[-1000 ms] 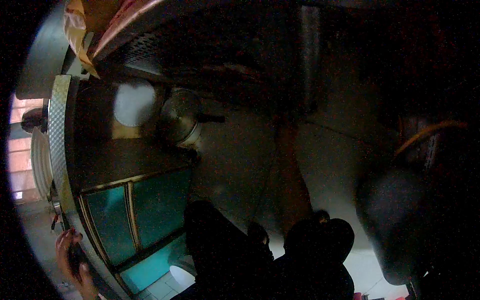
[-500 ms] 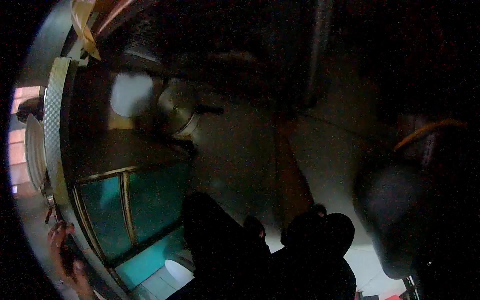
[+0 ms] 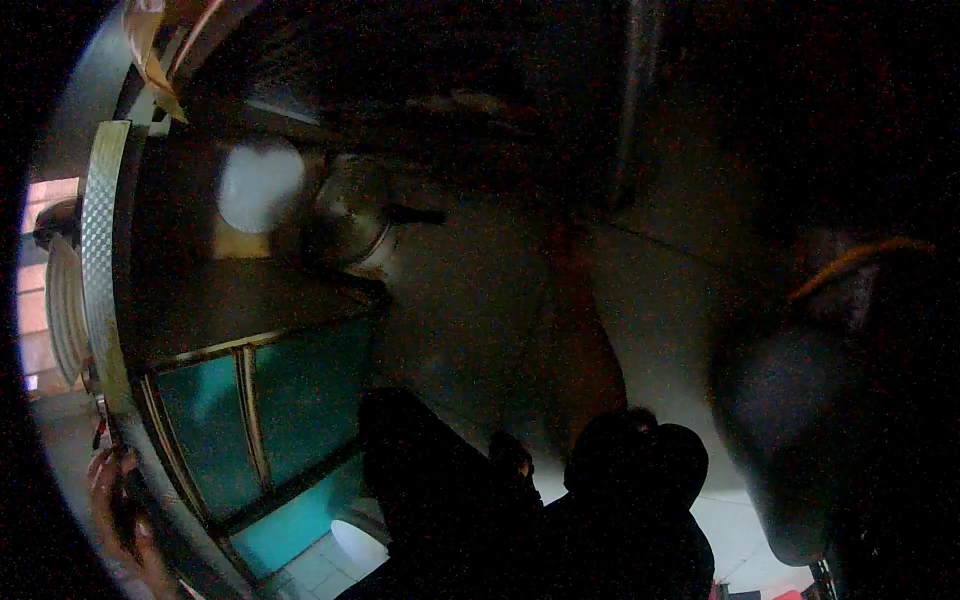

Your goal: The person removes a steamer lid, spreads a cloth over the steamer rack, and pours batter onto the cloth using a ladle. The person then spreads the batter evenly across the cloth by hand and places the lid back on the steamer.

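Note:
At the lower left, my left hand [image 3: 118, 505] is over the counter edge, dim and partly blurred. Its fingers are bent inward. A thin, shiny piece with a reddish-brown part [image 3: 99, 430] lies just beyond the fingertips; whether the hand grips it is unclear. Farther along the counter, a stack of pale plates [image 3: 65, 315] stands beside a dark round item [image 3: 58, 222]. My right hand does not show.
A textured metal counter edge [image 3: 101, 220] runs along the left. Below it are teal cabinet panels [image 3: 310, 395]. A lidded pan with a dark handle [image 3: 352, 212] and a whitish round object [image 3: 262, 185] sit in shadow. A dark grey rounded shape [image 3: 790, 420] stands at right.
The view has shifted slightly, with the counter and plates sitting a little farther left. My left hand stays by the counter edge, its fingers still bent.

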`<state>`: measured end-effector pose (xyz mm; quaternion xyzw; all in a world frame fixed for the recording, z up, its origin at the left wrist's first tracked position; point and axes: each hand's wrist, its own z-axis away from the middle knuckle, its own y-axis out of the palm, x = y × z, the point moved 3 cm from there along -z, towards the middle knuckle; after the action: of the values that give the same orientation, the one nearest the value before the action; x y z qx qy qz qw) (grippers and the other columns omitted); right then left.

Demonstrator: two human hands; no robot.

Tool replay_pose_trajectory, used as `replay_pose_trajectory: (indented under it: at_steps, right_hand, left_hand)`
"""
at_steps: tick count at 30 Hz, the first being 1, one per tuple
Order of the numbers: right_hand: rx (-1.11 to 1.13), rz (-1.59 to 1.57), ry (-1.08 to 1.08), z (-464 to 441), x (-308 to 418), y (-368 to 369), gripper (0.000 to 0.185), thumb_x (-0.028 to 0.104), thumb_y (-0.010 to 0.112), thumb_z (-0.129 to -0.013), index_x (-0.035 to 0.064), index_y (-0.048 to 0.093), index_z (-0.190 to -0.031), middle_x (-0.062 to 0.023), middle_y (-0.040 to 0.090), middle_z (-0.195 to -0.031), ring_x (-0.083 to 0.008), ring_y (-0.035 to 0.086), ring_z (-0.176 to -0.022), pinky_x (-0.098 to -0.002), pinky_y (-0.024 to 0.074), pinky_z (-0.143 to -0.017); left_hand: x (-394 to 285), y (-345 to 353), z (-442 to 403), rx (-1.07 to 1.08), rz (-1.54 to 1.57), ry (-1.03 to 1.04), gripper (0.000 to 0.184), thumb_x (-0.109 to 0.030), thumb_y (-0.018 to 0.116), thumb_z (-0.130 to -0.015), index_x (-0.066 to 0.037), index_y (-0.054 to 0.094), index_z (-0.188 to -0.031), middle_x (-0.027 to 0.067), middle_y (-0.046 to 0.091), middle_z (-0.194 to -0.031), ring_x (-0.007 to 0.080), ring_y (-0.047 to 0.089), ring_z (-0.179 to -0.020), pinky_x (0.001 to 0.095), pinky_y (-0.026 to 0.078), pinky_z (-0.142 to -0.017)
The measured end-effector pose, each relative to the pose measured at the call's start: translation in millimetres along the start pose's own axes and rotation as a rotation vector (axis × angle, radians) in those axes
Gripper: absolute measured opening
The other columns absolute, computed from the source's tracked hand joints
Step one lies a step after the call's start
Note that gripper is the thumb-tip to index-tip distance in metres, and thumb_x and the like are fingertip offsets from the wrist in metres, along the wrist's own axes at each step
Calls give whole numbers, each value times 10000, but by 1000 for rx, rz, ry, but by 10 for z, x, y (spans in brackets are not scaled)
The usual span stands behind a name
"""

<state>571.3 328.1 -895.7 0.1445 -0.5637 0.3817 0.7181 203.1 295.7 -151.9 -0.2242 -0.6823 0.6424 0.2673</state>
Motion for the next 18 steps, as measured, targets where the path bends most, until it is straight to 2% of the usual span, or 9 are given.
replay_pose_trajectory:
  at_steps: [1,5,10,14,16,17,18]
  right_hand:
    - [-3,7,1,-13,-10,-9,369,351,698,-958,37,692,-1152,-138,719,-977,-235,689,-834,-389,561,-674]
    - [-20,51,-7,-12,26,-88,375,356,703,-955,37,692,-1151,-140,718,-988,-239,689,-841,-393,564,-682]
    - [-77,129,-19,-128,-94,-197,383,362,708,-950,36,691,-1150,-144,718,-1001,-243,689,-850,-398,569,-692]
    - [-142,225,-35,-239,-158,-223,389,367,713,-947,35,690,-1149,-147,717,-1011,-247,689,-857,-401,572,-701]
    - [-170,272,-42,-285,-156,-235,392,369,715,-945,35,690,-1149,-148,717,-1017,-248,689,-861,-403,574,-705]
    - [-183,293,-45,-298,-147,-243,394,370,716,-945,35,690,-1148,-149,716,-1019,-249,689,-863,-404,575,-707]
    - [-191,327,-46,-307,-135,-237,395,372,717,-944,34,689,-1148,-150,716,-1022,-250,689,-864,-405,576,-709]
  left_hand:
    - [-136,13,-127,73,78,157,520,-284,564,-1066,71,504,-1440,274,596,-1379,370,656,-1188,451,517,-1043]
    - [-241,55,-121,72,46,74,509,-271,565,-1065,35,494,-1465,275,597,-1374,403,625,-1229,492,519,-1034]
    - [67,18,291,24,-34,-105,687,-507,493,-1012,38,506,-1430,249,542,-1404,369,526,-1302,494,413,-1103]
    - [213,50,429,-17,24,-162,669,-501,484,-1016,40,524,-1409,251,556,-1386,381,520,-1305,498,440,-1083]
    - [205,67,444,5,24,-220,727,-594,499,-984,11,562,-1382,195,596,-1401,362,435,-1406,518,291,-1199]
    - [204,91,450,5,24,-219,727,-594,499,-984,11,562,-1382,195,596,-1401,362,435,-1406,518,291,-1199]
    - [194,113,455,-44,52,-184,694,-549,494,-998,23,551,-1387,229,569,-1392,371,483,-1349,510,371,-1140]
